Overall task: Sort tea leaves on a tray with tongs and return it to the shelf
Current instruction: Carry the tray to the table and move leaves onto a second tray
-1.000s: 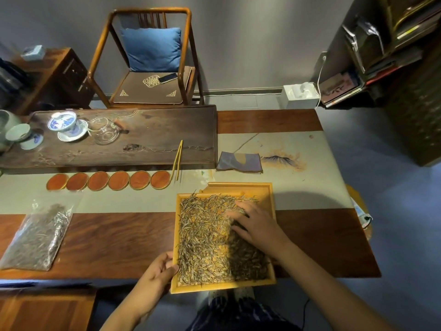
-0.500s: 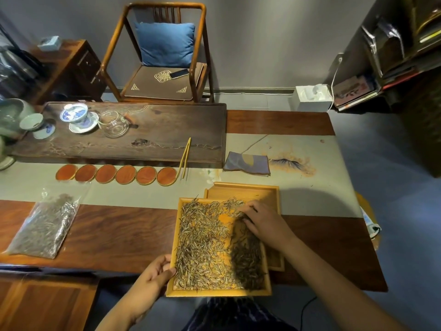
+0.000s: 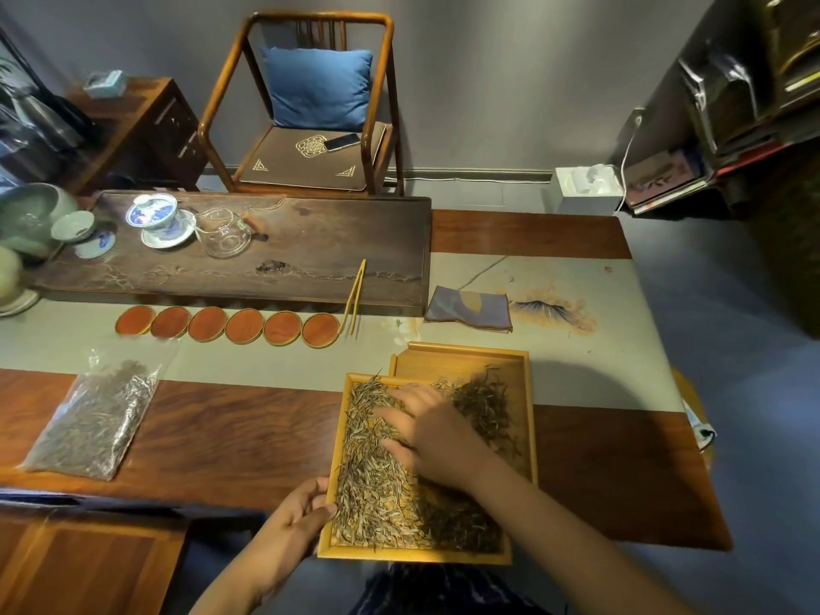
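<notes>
A yellow wooden tray hangs over the table's near edge, filled with tea leaves, pale ones on the left and darker ones on the right. My left hand grips its lower left rim. My right hand lies flat on the leaves with fingers spread, holding nothing. A second yellow tray sits partly under the first, with dark leaves along its right side. Bamboo tongs rest untouched against the dark tea board. Shelves stand at the right.
A row of several round red coasters lies below the tea board. A clear bag of tea is on the left. A folded grey cloth, a gaiwan, a glass pitcher and a chair are beyond.
My right hand has swept left across the leaves, leaving dark leaves on the right. The tray shifted slightly towards me. The view moved closer.
</notes>
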The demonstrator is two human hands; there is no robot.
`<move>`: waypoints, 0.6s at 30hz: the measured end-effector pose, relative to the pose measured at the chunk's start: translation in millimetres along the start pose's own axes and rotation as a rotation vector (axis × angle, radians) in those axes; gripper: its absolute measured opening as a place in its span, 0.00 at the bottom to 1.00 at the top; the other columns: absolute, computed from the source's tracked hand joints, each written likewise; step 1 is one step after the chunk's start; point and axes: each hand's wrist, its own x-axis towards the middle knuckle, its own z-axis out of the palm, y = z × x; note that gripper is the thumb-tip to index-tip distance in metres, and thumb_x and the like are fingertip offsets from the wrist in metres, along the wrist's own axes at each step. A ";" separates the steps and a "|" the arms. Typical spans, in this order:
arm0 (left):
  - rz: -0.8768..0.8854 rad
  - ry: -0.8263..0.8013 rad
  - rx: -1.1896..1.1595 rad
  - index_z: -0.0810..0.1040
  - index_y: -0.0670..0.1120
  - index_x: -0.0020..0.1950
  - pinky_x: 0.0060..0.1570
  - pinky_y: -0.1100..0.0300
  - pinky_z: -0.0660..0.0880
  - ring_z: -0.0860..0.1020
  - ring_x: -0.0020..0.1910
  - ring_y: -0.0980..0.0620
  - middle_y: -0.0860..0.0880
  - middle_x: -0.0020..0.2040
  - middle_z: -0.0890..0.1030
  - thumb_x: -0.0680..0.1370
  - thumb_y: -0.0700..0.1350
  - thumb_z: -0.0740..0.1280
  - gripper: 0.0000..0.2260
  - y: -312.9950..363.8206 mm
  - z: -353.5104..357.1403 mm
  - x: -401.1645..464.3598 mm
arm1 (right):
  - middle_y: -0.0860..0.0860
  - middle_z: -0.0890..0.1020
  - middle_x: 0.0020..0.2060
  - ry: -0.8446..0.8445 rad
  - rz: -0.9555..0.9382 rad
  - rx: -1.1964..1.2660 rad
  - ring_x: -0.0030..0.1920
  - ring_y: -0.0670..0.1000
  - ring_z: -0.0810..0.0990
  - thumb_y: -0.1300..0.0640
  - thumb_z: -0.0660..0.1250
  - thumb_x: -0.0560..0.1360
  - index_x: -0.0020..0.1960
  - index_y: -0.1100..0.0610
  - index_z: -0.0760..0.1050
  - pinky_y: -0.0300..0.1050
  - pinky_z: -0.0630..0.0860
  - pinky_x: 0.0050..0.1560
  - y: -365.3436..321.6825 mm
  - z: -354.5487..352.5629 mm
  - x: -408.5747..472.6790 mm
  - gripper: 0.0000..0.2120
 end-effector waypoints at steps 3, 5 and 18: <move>0.023 -0.009 0.021 0.74 0.36 0.59 0.42 0.63 0.78 0.84 0.48 0.46 0.38 0.51 0.84 0.60 0.53 0.76 0.34 0.0 -0.5 1.8 | 0.57 0.75 0.67 -0.038 -0.043 -0.089 0.66 0.60 0.74 0.44 0.55 0.74 0.67 0.51 0.72 0.62 0.65 0.66 -6.3 16.8 8.2 0.24; 0.015 -0.023 0.015 0.73 0.36 0.60 0.42 0.63 0.77 0.84 0.48 0.46 0.39 0.50 0.85 0.66 0.47 0.72 0.26 -0.2 -1.6 2.2 | 0.55 0.76 0.66 -0.052 -0.019 -0.102 0.64 0.59 0.76 0.45 0.54 0.74 0.66 0.51 0.73 0.61 0.69 0.64 -5.9 19.8 8.7 0.24; -0.022 -0.028 0.053 0.74 0.39 0.61 0.52 0.58 0.76 0.82 0.54 0.43 0.38 0.55 0.83 0.70 0.44 0.66 0.20 -3.0 -11.2 1.1 | 0.52 0.77 0.63 0.016 0.023 -0.149 0.62 0.53 0.77 0.51 0.58 0.78 0.65 0.52 0.73 0.50 0.73 0.64 31.1 24.4 -21.9 0.18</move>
